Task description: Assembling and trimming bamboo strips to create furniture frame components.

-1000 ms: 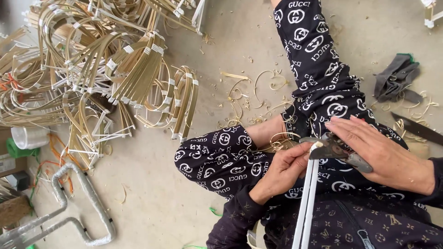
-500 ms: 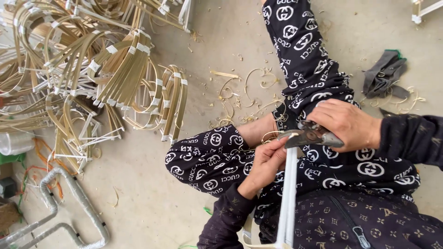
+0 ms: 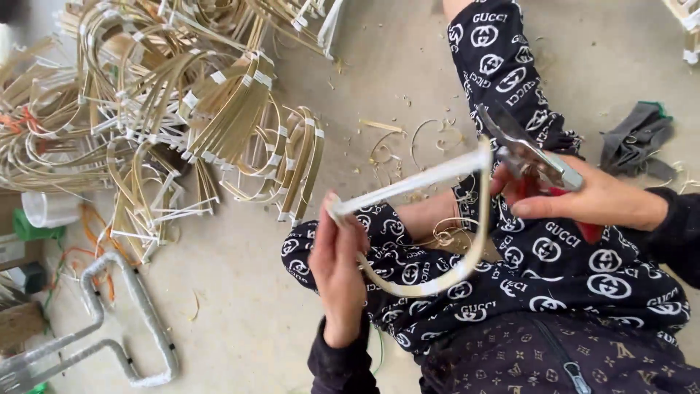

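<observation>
Head view: left hand (image 3: 339, 273) pinches one end of a pale bent bamboo strip bundle (image 3: 430, 219), steadying it over the lap; right hand (image 3: 583, 201) grips red-handled metal cutters (image 3: 529, 157) at its corner. Earlier the bundle hung straight down; now it is raised and angled across both knees.

Lighting: soft, even daylight; source direction unclear. Shadows: faint, diffuse, under bamboo strip pile (image 3: 168, 124) far left. Glare: mild sheen on metal cutter blade (image 3: 521, 149); concrete floor (image 3: 394, 66) pale, slightly washed out. Focus: mostly sharp; slight motion blur on left hand (image 3: 339, 266). Edge distortion: not evident.
</observation>
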